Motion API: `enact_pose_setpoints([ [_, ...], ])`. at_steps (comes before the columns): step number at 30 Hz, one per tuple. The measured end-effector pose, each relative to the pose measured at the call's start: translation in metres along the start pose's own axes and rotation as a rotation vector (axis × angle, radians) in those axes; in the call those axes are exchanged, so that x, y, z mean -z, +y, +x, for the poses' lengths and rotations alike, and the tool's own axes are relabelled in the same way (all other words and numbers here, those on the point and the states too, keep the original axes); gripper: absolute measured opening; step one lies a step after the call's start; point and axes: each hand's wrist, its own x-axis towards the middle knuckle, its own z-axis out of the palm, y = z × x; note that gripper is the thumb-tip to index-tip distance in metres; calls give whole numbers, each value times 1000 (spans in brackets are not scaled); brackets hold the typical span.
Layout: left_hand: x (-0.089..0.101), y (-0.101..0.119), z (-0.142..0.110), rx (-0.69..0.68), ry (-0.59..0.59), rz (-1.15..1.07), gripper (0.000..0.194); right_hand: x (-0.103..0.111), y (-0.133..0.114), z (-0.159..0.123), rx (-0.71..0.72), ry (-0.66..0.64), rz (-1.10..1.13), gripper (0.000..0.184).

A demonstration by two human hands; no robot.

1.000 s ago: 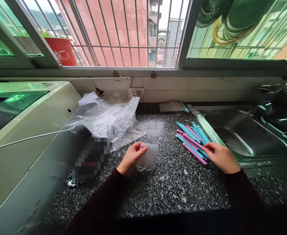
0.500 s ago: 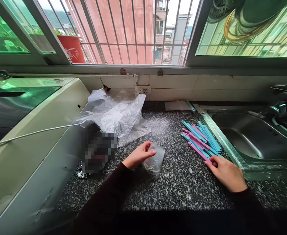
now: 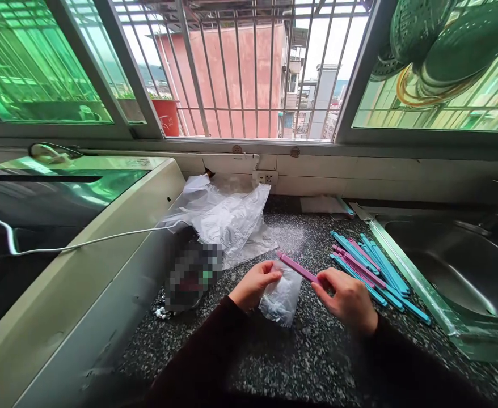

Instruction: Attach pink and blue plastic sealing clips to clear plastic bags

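Note:
My left hand (image 3: 252,287) pinches the upper left edge of a small clear plastic bag (image 3: 282,301) over the dark speckled counter. One end of a slim pink bag-sealing clip (image 3: 296,268) is between the thumb and fingers of my right hand (image 3: 346,296). Its far end points up and left, crossing the top of the bag close to my left fingertips. To the right of my right hand lies a loose pile of blue clips (image 3: 390,267) and pink clips (image 3: 362,268).
Crumpled plastic sheeting (image 3: 232,218) lies at the back left, near a blurred-out dark object (image 3: 193,277). A pale appliance (image 3: 117,249) with a white cable (image 3: 83,245) stands left. The steel sink (image 3: 444,260) is at right. A flat packet (image 3: 322,204) rests by the wall.
My right hand has lifted the pink clip off the pile and carried it left to the bag's top. My left hand still holds the bag. The camera view has shifted.

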Motion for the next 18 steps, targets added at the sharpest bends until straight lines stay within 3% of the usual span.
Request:
enact_pose_setpoints([
  [4, 1, 2, -1, 32, -60, -3, 31, -22, -4, 7, 56, 13, 48, 19],
  [9, 0, -2, 1, 60, -79, -7, 27, -26, 4, -1, 34, 6, 37, 17],
  [18, 1, 0, 3, -44, 37, 9, 16, -28, 5, -6, 42, -7, 47, 17],
])
